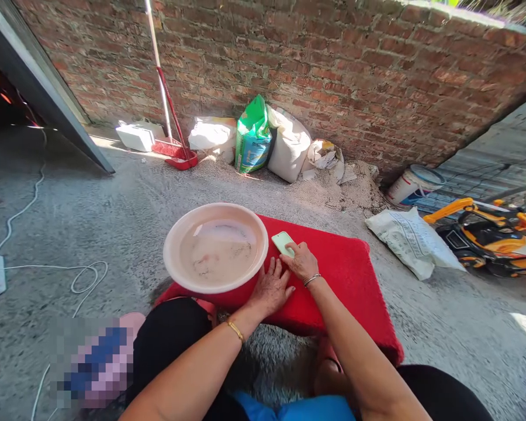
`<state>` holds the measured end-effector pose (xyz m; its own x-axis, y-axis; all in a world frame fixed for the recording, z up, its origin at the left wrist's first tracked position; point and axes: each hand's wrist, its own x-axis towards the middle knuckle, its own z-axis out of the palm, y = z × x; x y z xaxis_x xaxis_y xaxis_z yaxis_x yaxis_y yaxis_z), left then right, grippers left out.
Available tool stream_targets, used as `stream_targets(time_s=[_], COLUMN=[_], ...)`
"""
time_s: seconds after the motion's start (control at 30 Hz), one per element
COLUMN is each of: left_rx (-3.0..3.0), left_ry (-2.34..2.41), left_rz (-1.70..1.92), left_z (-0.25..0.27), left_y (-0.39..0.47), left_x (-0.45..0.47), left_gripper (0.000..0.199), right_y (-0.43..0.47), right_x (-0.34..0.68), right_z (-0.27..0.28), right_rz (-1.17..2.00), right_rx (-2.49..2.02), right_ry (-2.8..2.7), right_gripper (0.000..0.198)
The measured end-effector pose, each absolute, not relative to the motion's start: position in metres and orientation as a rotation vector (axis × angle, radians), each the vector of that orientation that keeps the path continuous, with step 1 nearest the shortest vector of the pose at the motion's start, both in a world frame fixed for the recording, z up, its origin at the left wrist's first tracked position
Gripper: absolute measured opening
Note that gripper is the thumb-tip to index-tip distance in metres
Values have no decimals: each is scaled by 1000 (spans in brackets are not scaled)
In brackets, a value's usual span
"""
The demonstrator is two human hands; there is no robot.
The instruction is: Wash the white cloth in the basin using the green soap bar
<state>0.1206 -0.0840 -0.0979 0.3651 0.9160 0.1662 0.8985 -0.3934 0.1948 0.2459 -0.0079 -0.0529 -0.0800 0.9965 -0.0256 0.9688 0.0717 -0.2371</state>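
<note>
My right hand (pixel 302 261) is closed on a pale green scrubbing brush (pixel 283 241), a flat piece with rounded corners and a small hole at its far end. Its underside is pressed against the red plush cover (pixel 342 275), so any bristles are hidden. On the same cover, just left of the brush, my left hand (pixel 270 290) lies flat with its fingers spread. A pale pink basin (pixel 172 257) of cloudy water stands on the cover's left end, close to my left fingertips.
Along the brick wall stand a green sack (pixel 253 137), a white sack (pixel 290 149) and a red dustpan (pixel 182 161). To the right are a bucket (pixel 414 186), an empty-looking bag (pixel 405 237) and a yellow toy vehicle (pixel 486 234). A white cable (pixel 13 219) trails across the floor at left.
</note>
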Motion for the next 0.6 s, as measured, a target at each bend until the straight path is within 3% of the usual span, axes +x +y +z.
stream_targets(time_s=[0.17, 0.47, 0.6], left_rx=[2494, 2570, 2676], left_ry=[1683, 1719, 1725], left_rz=[389, 349, 321], left_z=[-96, -92, -90], left_y=[-87, -86, -78], left_x=[122, 119, 117], left_gripper=[54, 50, 49], right_y=[-11, 16, 43], right_x=[301, 204, 219], right_z=[-46, -36, -34], right_rz=[199, 322, 389], right_rx=[-2399, -2086, -2152], right_ry=[-1778, -1939, -1988], right_gripper=[44, 44, 48])
